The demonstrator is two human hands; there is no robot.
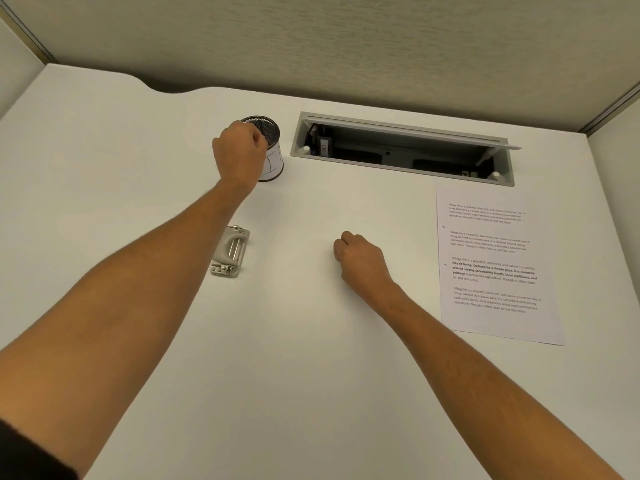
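A black mesh pen cup (273,157) with a white paper label stands upright at the back of the white desk (311,358). My left hand (237,154) is at the cup's left rim with its fingers curled. The hand hides that side of the cup, so I cannot tell if it grips the rim or something small. My right hand (360,259) rests on the desk in the middle as a loose fist, with nothing visible in it. A grey hole punch (230,251) lies between the two arms, just right of my left forearm.
A printed sheet of paper (495,265) lies flat at the right. An open cable tray (401,150) is sunk into the desk behind it, with its lid raised. Beige partition walls (346,39) close the desk at the back and sides.
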